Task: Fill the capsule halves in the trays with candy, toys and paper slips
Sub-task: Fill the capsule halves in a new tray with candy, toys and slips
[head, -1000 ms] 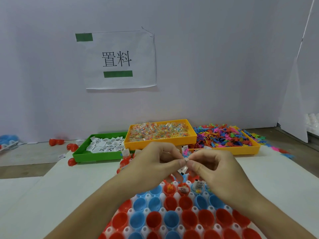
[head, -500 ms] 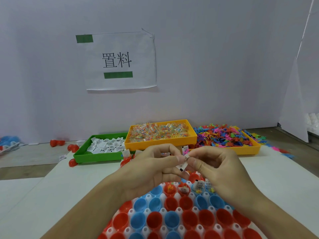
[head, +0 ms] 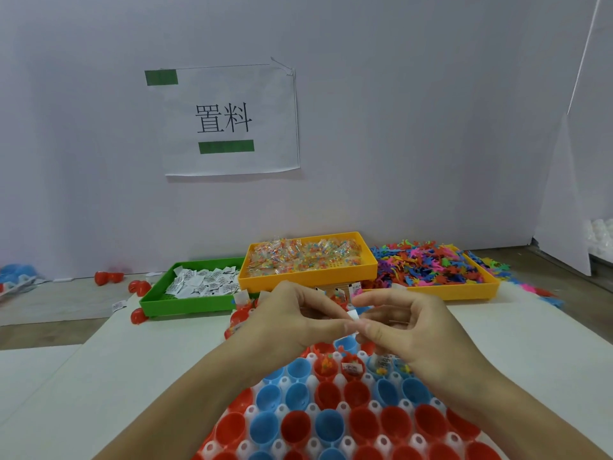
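My left hand and right hand pinch one paper slip together above the capsule tray — bins just beyond, bare table either side; they've lifted slightly since.

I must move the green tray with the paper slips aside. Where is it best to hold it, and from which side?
Probably grip the green plastic tray by its bare front wall, coming from the near left; the orange candy tray crowds its right end.
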{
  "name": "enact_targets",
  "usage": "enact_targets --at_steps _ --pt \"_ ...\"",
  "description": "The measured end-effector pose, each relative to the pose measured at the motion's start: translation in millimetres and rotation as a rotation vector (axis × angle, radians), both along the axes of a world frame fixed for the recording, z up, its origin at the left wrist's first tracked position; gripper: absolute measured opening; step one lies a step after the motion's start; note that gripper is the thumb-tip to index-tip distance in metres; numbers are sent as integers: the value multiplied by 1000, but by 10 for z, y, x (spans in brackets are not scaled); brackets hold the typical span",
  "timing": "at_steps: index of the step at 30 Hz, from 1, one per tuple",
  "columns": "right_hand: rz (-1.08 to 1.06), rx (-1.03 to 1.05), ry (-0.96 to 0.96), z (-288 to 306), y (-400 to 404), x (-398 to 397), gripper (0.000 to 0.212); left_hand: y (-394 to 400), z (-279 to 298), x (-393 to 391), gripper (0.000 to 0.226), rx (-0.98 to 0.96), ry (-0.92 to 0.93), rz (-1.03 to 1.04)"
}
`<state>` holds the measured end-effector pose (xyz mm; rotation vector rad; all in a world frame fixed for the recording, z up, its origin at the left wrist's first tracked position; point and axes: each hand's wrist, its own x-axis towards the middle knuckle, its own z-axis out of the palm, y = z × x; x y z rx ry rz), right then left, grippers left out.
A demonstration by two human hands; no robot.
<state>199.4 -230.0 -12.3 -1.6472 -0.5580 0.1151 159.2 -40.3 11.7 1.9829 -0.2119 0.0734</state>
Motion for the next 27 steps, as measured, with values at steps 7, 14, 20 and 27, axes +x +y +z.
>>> enact_targets --at_steps 7,14,20,27 --pt "-129 -111 -214 -23 61 -47 30 3 16 5 20 81 -100 59" --pt "-137 -183 -342 -47 83 -72 40 -7 12 16 21 279 -205 99" --pt "-173 -149 -375 -67 41 -18 29 94 62 -5 24 445 -82 68" --pt "-196 -167 -393 -96 29 16 26 68 8 4 16 500 67 52"
